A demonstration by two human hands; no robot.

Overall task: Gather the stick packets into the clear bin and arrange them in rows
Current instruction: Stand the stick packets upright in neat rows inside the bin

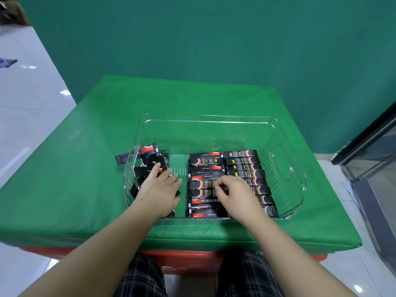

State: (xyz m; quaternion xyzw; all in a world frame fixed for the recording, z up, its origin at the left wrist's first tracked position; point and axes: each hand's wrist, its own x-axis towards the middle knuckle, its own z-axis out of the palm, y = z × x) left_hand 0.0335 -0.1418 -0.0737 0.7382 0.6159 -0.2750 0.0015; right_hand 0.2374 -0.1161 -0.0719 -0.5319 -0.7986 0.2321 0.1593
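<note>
Your right hand's fingers (218,186) are curled, pinching at a black-and-red packet (201,183) in the middle row; how firmly they hold it is hard to tell. Your left hand's fingers (169,176) lie nearly straight and spread, pressing down on the loose heap of packets (147,161) at the bin's left side. Your right hand (233,194) rests over the two neat rows (242,166) of packets, which lie crosswise, stacked from the near wall toward the far one, filling the right half of the floor. Your left hand (158,189) covers the near part of the jumbled heap, and one packet pokes out past the left wall. The clear bin (210,121) sits on the green desk (85,146), its far half bare.
</note>
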